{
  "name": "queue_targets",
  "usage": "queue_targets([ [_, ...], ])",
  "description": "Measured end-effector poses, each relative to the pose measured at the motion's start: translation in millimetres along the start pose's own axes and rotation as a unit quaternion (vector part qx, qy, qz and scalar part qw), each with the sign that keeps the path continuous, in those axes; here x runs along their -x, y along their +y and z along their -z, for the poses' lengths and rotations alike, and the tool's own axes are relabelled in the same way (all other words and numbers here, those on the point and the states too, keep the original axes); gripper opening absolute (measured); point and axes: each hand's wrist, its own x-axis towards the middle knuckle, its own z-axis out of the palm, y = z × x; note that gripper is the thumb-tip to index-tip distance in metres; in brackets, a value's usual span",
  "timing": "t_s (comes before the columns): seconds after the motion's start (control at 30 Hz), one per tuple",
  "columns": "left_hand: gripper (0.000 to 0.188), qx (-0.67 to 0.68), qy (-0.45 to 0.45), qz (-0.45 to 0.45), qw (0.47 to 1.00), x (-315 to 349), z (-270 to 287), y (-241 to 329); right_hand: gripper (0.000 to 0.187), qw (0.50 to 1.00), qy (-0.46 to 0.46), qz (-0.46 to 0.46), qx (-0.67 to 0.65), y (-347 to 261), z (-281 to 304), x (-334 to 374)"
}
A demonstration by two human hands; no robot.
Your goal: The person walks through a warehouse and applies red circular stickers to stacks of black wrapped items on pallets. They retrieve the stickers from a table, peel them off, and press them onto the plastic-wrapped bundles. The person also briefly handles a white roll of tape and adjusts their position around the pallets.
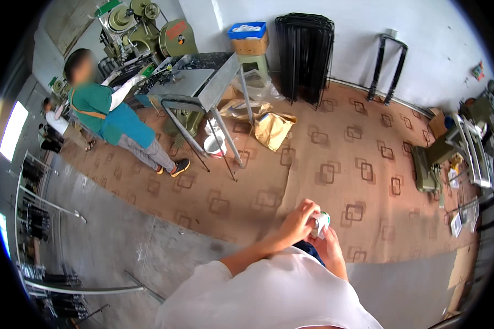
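Close in front of my body, both hands meet around a small white thing with a green edge (321, 220); it looks rounded, but its kind is too small to tell. My left hand (299, 223) is bent over its left side with the fingers curled. From below and to the right, my right hand (329, 248) pinches it with the fingertips. The palms and part of the thing are hidden by the fingers.
A person in a green top and blue apron (112, 118) works at a metal bench (186, 82) beside green machines (142, 33). Black metal frames (304, 57) lean on the back wall. Brown paper (274, 130) and a white bucket (214, 146) are on the floor. Another machine (425, 164) stands right.
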Motion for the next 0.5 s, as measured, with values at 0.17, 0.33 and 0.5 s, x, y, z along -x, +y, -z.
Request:
queue_targets([
  [0.17, 0.029, -0.035, 0.065, 0.016, 0.997, -121, 10, -26, 0.054, 0.996, -0.062, -0.063, -0.006, -90, 12, -121],
  [0.33, 0.033, 0.004, 0.125, 0.08, 0.989, -192, 26, -70, 0.049, 0.985, -0.077, -0.141, 0.068, -138, 19, -225],
  [0.5, 0.033, -0.018, 0.126, 0.158, 0.979, -257, 48, -137, 0.051, 0.972, -0.109, -0.175, 0.11, -153, 28, -330],
])
